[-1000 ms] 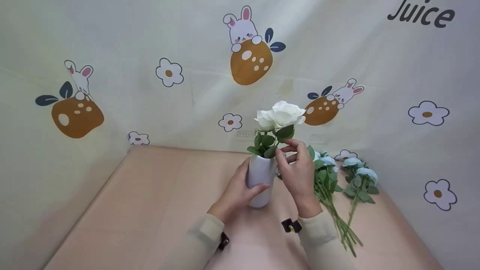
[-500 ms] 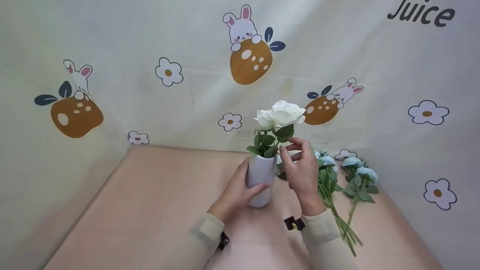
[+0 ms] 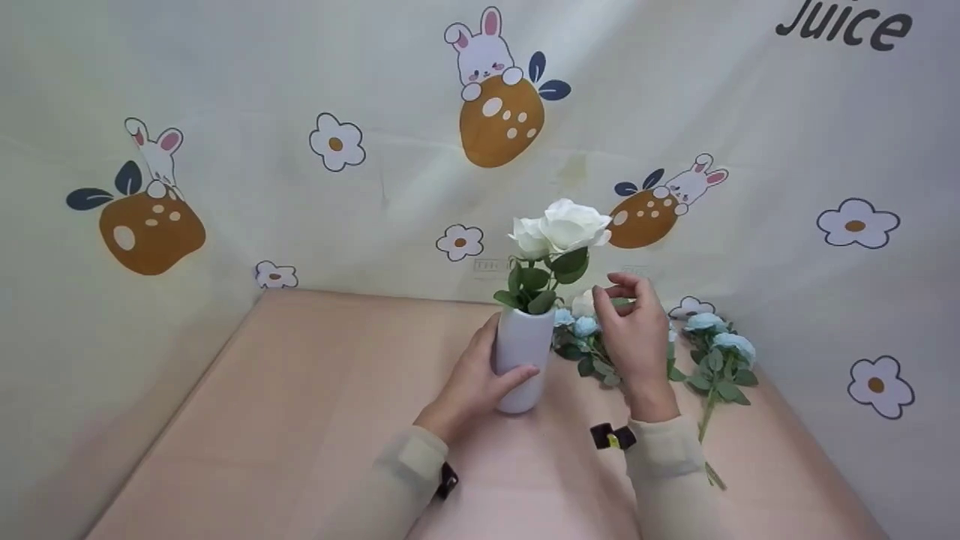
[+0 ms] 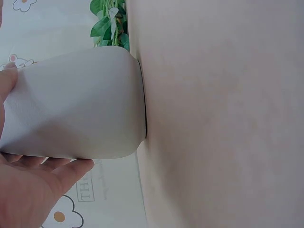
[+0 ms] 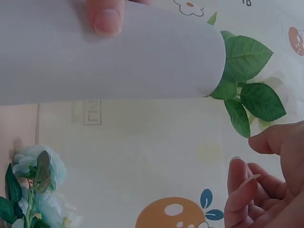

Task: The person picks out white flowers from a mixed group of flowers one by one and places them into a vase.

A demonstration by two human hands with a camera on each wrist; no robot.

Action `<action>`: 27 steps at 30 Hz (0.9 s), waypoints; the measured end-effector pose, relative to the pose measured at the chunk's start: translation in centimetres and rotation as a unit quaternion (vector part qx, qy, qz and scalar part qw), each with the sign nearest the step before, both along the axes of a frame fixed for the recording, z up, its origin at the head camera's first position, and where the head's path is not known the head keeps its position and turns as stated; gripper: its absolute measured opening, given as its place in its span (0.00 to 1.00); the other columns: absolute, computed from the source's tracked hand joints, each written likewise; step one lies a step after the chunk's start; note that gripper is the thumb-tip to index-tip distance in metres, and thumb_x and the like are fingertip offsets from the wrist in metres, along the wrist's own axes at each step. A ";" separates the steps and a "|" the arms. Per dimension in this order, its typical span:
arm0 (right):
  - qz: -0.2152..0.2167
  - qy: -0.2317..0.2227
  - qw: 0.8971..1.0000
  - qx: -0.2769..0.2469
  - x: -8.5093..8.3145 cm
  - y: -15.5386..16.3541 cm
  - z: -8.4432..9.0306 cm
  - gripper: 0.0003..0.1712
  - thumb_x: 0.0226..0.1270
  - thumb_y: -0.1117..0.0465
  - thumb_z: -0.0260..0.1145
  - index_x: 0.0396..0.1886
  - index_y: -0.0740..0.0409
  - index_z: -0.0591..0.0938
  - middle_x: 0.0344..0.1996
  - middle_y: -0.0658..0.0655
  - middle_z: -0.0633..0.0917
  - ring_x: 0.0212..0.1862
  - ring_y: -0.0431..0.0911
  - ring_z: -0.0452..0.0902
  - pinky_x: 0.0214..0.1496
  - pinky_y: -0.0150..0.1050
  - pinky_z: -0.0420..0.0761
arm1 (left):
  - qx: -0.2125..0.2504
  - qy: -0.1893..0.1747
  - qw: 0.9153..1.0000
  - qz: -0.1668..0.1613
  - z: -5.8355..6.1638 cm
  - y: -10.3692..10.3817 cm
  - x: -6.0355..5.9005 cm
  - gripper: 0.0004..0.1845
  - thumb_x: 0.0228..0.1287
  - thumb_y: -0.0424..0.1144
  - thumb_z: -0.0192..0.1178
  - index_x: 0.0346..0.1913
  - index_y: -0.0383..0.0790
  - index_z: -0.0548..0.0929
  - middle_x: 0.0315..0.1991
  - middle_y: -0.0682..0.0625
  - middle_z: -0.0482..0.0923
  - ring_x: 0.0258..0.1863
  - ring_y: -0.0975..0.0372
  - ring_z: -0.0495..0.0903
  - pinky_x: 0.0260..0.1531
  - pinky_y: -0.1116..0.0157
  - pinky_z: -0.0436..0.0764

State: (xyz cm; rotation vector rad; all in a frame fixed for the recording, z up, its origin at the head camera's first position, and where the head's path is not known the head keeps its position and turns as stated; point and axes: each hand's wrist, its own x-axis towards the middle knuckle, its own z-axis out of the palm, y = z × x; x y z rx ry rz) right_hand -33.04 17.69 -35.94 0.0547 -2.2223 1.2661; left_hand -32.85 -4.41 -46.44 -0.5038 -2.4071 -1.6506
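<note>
A white vase (image 3: pixel 523 352) stands upright on the table, and my left hand (image 3: pixel 480 371) grips its side with the thumb across the front. In the left wrist view the vase (image 4: pixel 80 102) has its base on the tabletop. Out of its mouth rise white roses (image 3: pixel 571 226) with green leaves (image 3: pixel 535 280). To the right of the blooms, my right hand (image 3: pixel 636 334) is in the air with fingers loosely bent and nothing between them. The right wrist view has this hand (image 5: pixel 266 185) just beside the vase's leaves (image 5: pixel 263 102), thumb apart from the fingers.
Light blue artificial flowers (image 3: pixel 585 327) lie behind my right hand, partly hidden, with a white bloom (image 3: pixel 583 303) among them. More blue flowers (image 3: pixel 733 349) lie at the table's right edge. A printed cloth (image 3: pixel 405 187) hangs behind the pink table (image 3: pixel 300 405).
My right hand has drawn away from the rose leaves to the right, now covering much of the flower stems there. The left hand and vase have stayed in place.
</note>
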 end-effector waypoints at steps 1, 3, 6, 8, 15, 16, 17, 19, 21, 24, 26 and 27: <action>0.000 -0.014 1.000 0.004 -0.1 0.3 0.1 0.21 0.81 0.52 0.69 0.65 0.57 0.83 0.51 0.60 0.89 0.45 0.54 0.86 0.40 0.31 0.83 | -0.001 -0.002 1.000 0.001 0.0 0.0 0.0 0.54 0.69 0.53 0.77 0.89 0.48 0.56 0.80 0.42 0.69 0.75 0.46 0.75 0.77 0.41 0.75; -0.003 -0.047 0.999 0.021 -0.3 0.8 0.1 0.22 0.81 0.50 0.68 0.66 0.57 0.82 0.54 0.61 0.88 0.49 0.55 0.87 0.43 0.33 0.83 | 0.001 -0.004 1.000 0.001 0.0 0.0 0.0 0.54 0.69 0.53 0.77 0.89 0.48 0.56 0.80 0.42 0.70 0.76 0.46 0.75 0.78 0.41 0.74; -0.002 -0.095 0.994 0.048 -0.5 1.7 0.1 0.24 0.82 0.49 0.66 0.68 0.57 0.81 0.58 0.62 0.88 0.53 0.56 0.86 0.45 0.37 0.83 | 0.007 -0.006 1.000 0.001 0.0 0.1 0.0 0.53 0.69 0.53 0.77 0.88 0.48 0.57 0.79 0.42 0.70 0.75 0.46 0.75 0.77 0.40 0.75; 0.000 -0.125 0.990 0.064 -0.6 2.3 0.0 0.25 0.82 0.48 0.65 0.68 0.57 0.81 0.60 0.62 0.87 0.54 0.56 0.85 0.46 0.38 0.83 | 0.009 -0.008 1.000 0.000 0.0 0.2 0.1 0.53 0.69 0.52 0.77 0.88 0.49 0.57 0.79 0.42 0.70 0.75 0.46 0.75 0.77 0.40 0.75; -0.005 -0.163 0.980 0.117 -0.7 5.0 -0.6 0.21 0.82 0.49 0.63 0.64 0.57 0.84 0.58 0.63 0.88 0.49 0.55 0.84 0.43 0.39 0.81 | 0.007 -0.006 1.000 0.001 0.0 0.2 0.0 0.54 0.70 0.53 0.77 0.89 0.48 0.56 0.79 0.40 0.70 0.75 0.45 0.75 0.77 0.40 0.75; -0.006 -0.164 0.979 0.123 -0.7 5.3 -0.7 0.21 0.82 0.50 0.62 0.63 0.57 0.84 0.58 0.63 0.88 0.49 0.55 0.84 0.42 0.39 0.81 | 0.006 -0.004 1.000 0.002 0.0 0.2 -0.1 0.54 0.69 0.53 0.77 0.89 0.48 0.56 0.79 0.40 0.70 0.75 0.45 0.75 0.77 0.40 0.75; -0.005 -0.164 0.978 0.129 -0.7 5.7 -0.8 0.21 0.82 0.50 0.62 0.62 0.58 0.84 0.57 0.64 0.88 0.48 0.55 0.84 0.42 0.39 0.81 | 0.005 -0.004 1.000 0.002 0.0 0.2 -0.1 0.54 0.69 0.53 0.77 0.89 0.48 0.56 0.79 0.40 0.70 0.75 0.45 0.75 0.77 0.40 0.75; -0.007 -0.171 0.975 0.143 -0.7 6.5 -1.0 0.20 0.82 0.50 0.63 0.61 0.59 0.84 0.55 0.64 0.88 0.46 0.54 0.83 0.42 0.40 0.81 | 0.004 -0.004 1.000 0.002 -0.1 0.3 -0.1 0.54 0.69 0.53 0.77 0.89 0.48 0.56 0.79 0.41 0.70 0.75 0.45 0.75 0.77 0.40 0.75; -0.011 -0.184 0.969 0.165 -0.7 7.3 -1.3 0.20 0.83 0.50 0.62 0.60 0.59 0.84 0.54 0.64 0.89 0.45 0.54 0.83 0.42 0.43 0.83 | 0.004 -0.007 1.000 0.000 -0.1 0.3 -0.1 0.54 0.69 0.53 0.77 0.89 0.48 0.56 0.79 0.41 0.70 0.75 0.46 0.75 0.78 0.40 0.75; -0.011 -0.212 0.956 0.204 -0.8 8.8 -1.8 0.20 0.82 0.51 0.61 0.58 0.62 0.84 0.52 0.66 0.89 0.44 0.55 0.84 0.45 0.50 0.85 | 0.009 -0.013 1.000 -0.001 -0.1 0.2 -0.1 0.54 0.69 0.53 0.77 0.89 0.49 0.56 0.80 0.42 0.69 0.75 0.46 0.75 0.78 0.40 0.74; -0.006 -0.235 0.944 0.233 -1.1 9.7 -2.2 0.19 0.81 0.54 0.61 0.57 0.63 0.85 0.51 0.66 0.89 0.43 0.55 0.84 0.47 0.54 0.86 | 0.010 -0.011 1.000 0.000 -0.1 0.2 -0.1 0.54 0.69 0.53 0.77 0.89 0.48 0.55 0.80 0.42 0.69 0.76 0.46 0.74 0.78 0.40 0.74; -0.001 -0.250 0.937 0.244 -1.2 10.1 -2.4 0.18 0.80 0.55 0.61 0.54 0.63 0.85 0.48 0.65 0.89 0.42 0.54 0.83 0.46 0.54 0.85 | 0.010 -0.009 1.000 0.000 -0.2 0.2 -0.1 0.55 0.69 0.53 0.77 0.89 0.48 0.55 0.81 0.42 0.68 0.76 0.46 0.74 0.78 0.40 0.74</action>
